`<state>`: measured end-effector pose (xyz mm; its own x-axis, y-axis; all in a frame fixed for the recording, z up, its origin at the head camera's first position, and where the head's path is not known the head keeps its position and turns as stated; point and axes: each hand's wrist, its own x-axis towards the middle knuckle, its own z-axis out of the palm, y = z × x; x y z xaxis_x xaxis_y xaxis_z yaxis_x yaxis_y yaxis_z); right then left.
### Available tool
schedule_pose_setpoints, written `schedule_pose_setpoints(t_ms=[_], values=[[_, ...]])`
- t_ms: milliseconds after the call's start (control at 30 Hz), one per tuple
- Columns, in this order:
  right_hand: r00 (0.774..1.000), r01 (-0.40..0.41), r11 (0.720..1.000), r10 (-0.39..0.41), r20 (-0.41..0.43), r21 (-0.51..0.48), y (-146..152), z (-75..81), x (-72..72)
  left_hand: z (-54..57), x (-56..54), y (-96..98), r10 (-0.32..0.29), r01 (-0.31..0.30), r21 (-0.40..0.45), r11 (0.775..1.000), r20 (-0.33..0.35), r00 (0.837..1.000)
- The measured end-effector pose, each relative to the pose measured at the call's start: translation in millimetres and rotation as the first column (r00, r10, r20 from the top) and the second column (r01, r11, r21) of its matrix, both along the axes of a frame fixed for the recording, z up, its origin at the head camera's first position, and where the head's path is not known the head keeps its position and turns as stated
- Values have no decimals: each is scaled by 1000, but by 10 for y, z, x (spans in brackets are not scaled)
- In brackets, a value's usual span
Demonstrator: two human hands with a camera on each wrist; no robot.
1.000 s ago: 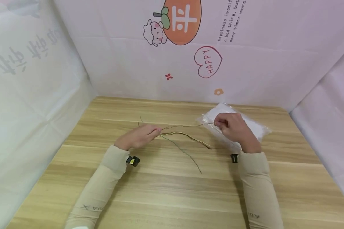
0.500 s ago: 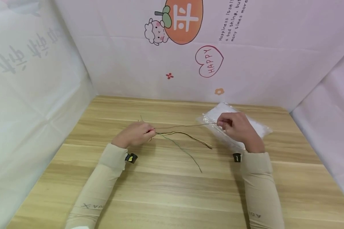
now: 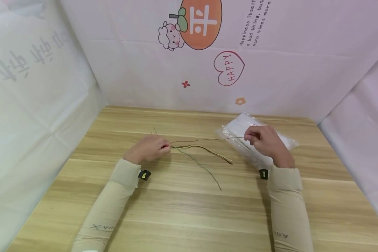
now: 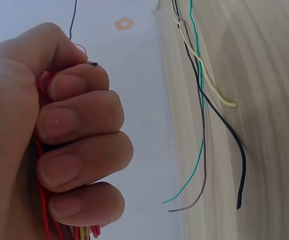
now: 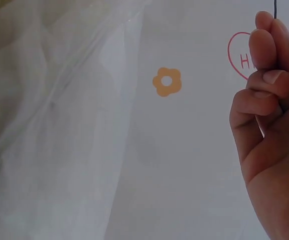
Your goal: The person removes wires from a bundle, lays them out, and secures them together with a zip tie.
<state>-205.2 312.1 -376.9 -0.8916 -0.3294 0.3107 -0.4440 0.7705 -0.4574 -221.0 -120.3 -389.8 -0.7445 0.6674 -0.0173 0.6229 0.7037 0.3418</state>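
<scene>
By the look of it, separating one strand: spanning a single dark wire [image 3: 208, 140] nearly straight between both hands, over the far half of the tabletop [image 3: 189, 217]. Clamped in the left hand [image 3: 149, 146], fingers curled in tight: a bundle with red wires [image 4: 43, 200], plus a few yellowish strands [image 4: 82, 233] showing below the little finger. Pinched at the fingertips of the right hand [image 3: 266, 141], toward the tabletop's far right corner: the same dark wire, apparently. Behind that hand, close to the far edge, a clear plastic packet [image 3: 239, 122]; touching or not, cannot tell. Trailing from the left fist toward mid-tabletop, outside the right-hand pinch: a green wire [image 4: 192, 172], a grey-brown wire [image 4: 205, 165], a black wire [image 4: 244, 170] and a cream wire [image 4: 213, 90]. Resting on the wood or just above, cannot tell. Probably called for next: a firm left clamp, a steady right pinch, and a gentle, even pull toward the right edge without dragging the loose strands along. Thin, likely easy to kink or let slip.
</scene>
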Motion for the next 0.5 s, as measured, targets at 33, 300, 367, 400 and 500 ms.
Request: schedule_pose_setpoints(t_ms=[33, 300, 367, 400, 500], values=[[1000, 1, 1000, -1, 0, -2, 6, 4, 1, -6, -5, -12, 4, -4, -1, 1000, -3, 1000], [1000, -5, 1000, 4, -7, -8, 36, -5, 7, -27, -44, -99, 46, -47, -17, 999, -29, 999], [1000, -20, 1000, 20, -19, -7, 18, -21, -3, -35, -62, -121, 47, -47, -22, 999, -41, 998], [999, -29, 1000, 29, -24, -2, 3, -32, -12, -38, -67, -137, 51, -53, -25, 998, -46, 998], [998, -63, 998, 64, -29, 27, -65, -63, -45, -42, -82, -194, 70, -72, -31, 997, -59, 996]])
